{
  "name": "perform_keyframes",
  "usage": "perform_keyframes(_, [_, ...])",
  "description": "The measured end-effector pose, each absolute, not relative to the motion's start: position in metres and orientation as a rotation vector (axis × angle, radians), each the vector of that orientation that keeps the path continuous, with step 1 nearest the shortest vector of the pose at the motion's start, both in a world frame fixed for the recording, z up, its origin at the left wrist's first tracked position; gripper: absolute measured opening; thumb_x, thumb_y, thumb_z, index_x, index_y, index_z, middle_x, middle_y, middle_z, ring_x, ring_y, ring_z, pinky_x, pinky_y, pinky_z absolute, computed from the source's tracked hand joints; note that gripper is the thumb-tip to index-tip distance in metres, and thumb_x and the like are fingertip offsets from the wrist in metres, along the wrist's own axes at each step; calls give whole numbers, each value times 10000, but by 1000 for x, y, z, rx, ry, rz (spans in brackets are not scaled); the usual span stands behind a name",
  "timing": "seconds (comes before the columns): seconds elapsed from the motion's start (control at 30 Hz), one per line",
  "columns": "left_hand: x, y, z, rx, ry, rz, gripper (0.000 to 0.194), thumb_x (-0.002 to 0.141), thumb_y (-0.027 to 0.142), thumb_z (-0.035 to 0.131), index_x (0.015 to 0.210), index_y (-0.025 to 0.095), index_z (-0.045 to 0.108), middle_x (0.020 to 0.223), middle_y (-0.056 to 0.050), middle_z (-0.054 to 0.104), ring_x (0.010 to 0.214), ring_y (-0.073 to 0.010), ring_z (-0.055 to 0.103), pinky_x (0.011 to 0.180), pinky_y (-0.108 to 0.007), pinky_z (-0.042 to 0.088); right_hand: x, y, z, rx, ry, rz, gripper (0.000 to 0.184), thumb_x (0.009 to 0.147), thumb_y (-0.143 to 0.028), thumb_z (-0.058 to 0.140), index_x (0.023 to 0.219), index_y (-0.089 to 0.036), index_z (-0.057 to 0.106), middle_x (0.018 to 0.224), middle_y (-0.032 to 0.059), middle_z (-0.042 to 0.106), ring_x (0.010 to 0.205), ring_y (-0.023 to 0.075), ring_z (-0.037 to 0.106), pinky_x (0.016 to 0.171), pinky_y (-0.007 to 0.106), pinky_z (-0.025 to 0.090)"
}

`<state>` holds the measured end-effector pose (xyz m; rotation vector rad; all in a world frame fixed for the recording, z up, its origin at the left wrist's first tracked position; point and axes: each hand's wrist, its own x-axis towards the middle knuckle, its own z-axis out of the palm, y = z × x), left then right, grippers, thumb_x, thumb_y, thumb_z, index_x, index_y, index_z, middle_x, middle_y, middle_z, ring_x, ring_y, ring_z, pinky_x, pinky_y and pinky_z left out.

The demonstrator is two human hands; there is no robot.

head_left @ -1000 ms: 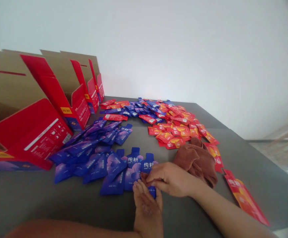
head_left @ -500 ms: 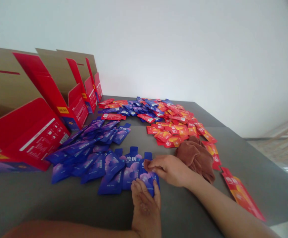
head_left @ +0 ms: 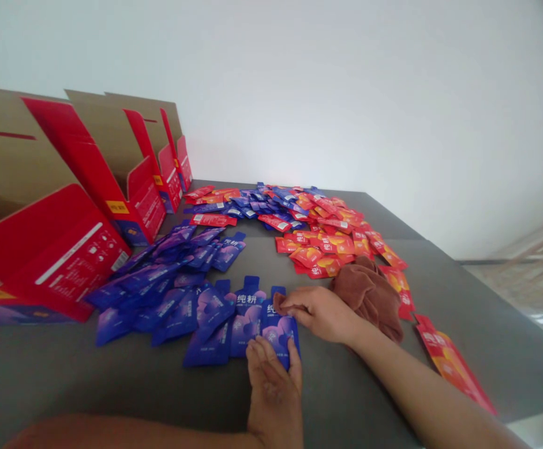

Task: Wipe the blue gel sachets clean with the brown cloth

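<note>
My left hand [head_left: 274, 377] grips the lower end of a blue sachet [head_left: 277, 330] lying flat on the table, fingers at its left side and thumb along its right edge. Pinched in my right hand [head_left: 321, 312] is a corner of a brown cloth [head_left: 369, 296], pressed on the sachet's upper right part. The cloth's crumpled bulk lies beyond my right wrist. Just left of the held sachet lies another blue sachet [head_left: 244, 321], and a loose pile of blue sachets [head_left: 173, 293] spreads farther left.
Open red boxes [head_left: 60, 249] with raised cardboard flaps stand in a row along the left. Mixed red and blue sachets [head_left: 271, 202] cover the far part of the table [head_left: 346, 405]. Red-orange sachets [head_left: 332, 243] curve down the right, with one red sachet [head_left: 454, 362] near the right edge.
My right hand has shifted the cloth corner slightly right and up, uncovering a little more of the sachet's print. My left hand stays at its lower end.
</note>
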<state>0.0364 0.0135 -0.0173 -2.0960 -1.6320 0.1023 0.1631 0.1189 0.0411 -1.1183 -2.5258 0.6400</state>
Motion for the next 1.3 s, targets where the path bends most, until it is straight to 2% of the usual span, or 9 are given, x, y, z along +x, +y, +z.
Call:
perform_keyframes(0.2, [43,13,-23,-2110,-1757,73,422,643,260,658,1063,251,619,1098,-225,621,1060,-342,535,956,-539,354,151,101,51,-840,-2677,763,163,836,-161,500,920,-197,635,895,11,657,833,129,570,742,219,390])
perform_keyframes(0.33, [39,13,-22,-2181,-1617,38,421,707,250,593,1128,235,575,1080,-204,641,1027,-303,569,924,-519,402,156,109,45,-1077,-2579,642,182,836,-141,482,920,-201,632,899,19,647,830,133,569,731,222,391])
perform_keyframes(0.5, [36,11,-19,-2157,-1691,23,384,754,195,521,1134,213,572,1100,-196,635,1059,-289,554,949,-551,370,163,119,40,-1259,-2500,543,193,834,-141,484,935,-203,635,890,27,641,819,139,571,730,232,392])
perform_keyframes(0.63, [35,10,-18,-2230,-1629,-1,374,783,177,476,1146,193,564,1093,-209,634,1055,-285,557,941,-531,389,156,108,47,-1002,-2638,668,183,834,-140,484,932,-191,631,896,22,648,828,131,569,736,222,392])
perform_keyframes(0.77, [37,11,-21,-2216,-1735,-13,344,761,197,510,1091,193,607,1100,-210,630,1078,-308,538,966,-566,343,150,100,52,-859,-2704,736,165,837,-163,494,919,-197,633,882,10,653,818,125,566,730,218,389])
perform_keyframes(0.97, [33,11,-21,-2279,-1637,-119,382,788,177,477,1163,193,547,1086,-226,632,1044,-295,562,916,-549,405,160,115,42,-1210,-2533,598,199,839,-146,471,941,-211,630,903,17,646,836,137,573,735,230,390])
perform_keyframes(1.07, [33,12,-17,-2242,-1698,-116,357,779,181,492,1126,175,577,1077,-238,631,1045,-303,560,926,-561,389,163,118,41,-1312,-2484,550,187,840,-161,475,929,-209,633,891,17,646,815,140,575,711,233,390])
perform_keyframes(1.3, [30,11,-14,-2270,-1631,-9,359,784,152,471,1120,206,585,1095,-215,630,1054,-292,556,929,-524,402,152,102,50,-848,-2676,799,180,842,-161,487,943,-191,633,904,19,660,840,128,574,746,220,393])
